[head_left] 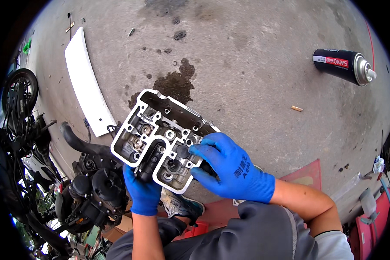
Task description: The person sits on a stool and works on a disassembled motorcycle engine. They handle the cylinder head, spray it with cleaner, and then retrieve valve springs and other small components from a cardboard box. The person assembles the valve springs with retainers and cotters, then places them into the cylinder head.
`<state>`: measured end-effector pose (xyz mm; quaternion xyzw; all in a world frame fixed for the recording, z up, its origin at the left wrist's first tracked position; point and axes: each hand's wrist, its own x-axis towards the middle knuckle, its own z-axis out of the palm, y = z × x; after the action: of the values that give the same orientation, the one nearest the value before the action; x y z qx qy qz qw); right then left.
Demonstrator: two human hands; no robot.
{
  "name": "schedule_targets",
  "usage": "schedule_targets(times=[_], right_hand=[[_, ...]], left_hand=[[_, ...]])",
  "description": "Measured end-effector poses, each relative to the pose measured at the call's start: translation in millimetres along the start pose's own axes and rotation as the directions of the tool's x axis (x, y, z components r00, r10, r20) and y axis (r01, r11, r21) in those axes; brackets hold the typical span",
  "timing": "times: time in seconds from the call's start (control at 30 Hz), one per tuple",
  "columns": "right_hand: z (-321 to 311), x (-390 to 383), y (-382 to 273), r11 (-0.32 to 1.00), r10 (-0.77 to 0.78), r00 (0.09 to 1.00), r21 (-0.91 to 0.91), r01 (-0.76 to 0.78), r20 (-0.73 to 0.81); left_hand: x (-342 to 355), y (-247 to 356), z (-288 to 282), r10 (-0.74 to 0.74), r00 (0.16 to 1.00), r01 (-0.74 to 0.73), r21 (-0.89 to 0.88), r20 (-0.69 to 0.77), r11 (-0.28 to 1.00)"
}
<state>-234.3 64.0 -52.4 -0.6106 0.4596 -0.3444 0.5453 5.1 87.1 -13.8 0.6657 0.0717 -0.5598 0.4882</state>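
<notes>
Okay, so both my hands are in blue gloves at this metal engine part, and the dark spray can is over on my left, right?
Not quite: the head view shows the dark spray can on your right. Your left hand and right hand are in blue gloves at the metal engine part.

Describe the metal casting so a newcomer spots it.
Find the dark stain on the grey concrete floor. Below it in view, the left hand holds the metal casting, the right hand touching it. Bright-rimmed, open compartments distinguish it from the black machinery leftward.
</notes>
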Motion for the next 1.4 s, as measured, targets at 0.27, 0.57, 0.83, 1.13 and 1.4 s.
schedule_targets(times=[0.27, 0.57, 0.83, 1.13, 1.4], right_hand=[[-7, 12, -12, 0.997, -0.048, 0.995, -0.051, 0.052, 0.082], [-4, 34, -16, 0.976, -0.156, 0.954, -0.108, 0.188, 0.256], [-7, 35, -14, 0.988, -0.122, 0.965, -0.064, 0.14, 0.232], [-9, 32, -17, 0.996, 0.028, 0.987, 0.079, -0.041, 0.16], [-15, 26, -20, 0.981, -0.141, 0.964, -0.1, 0.167, 0.227]], left_hand=[[2, -4, 1, 0.033, 0.999, -0.032, -0.039, 0.034, 0.999], [2, -4, 0, 0.068, 0.997, -0.067, -0.026, 0.046, 0.997], [2, -5, -5, 0.03, 0.999, -0.031, -0.035, -0.014, 0.999], [4, -4, -7, 0.039, 0.999, -0.039, -0.022, -0.022, 0.999], [2, -2, 3, 0.059, 0.998, -0.059, -0.018, 0.005, 0.998]])
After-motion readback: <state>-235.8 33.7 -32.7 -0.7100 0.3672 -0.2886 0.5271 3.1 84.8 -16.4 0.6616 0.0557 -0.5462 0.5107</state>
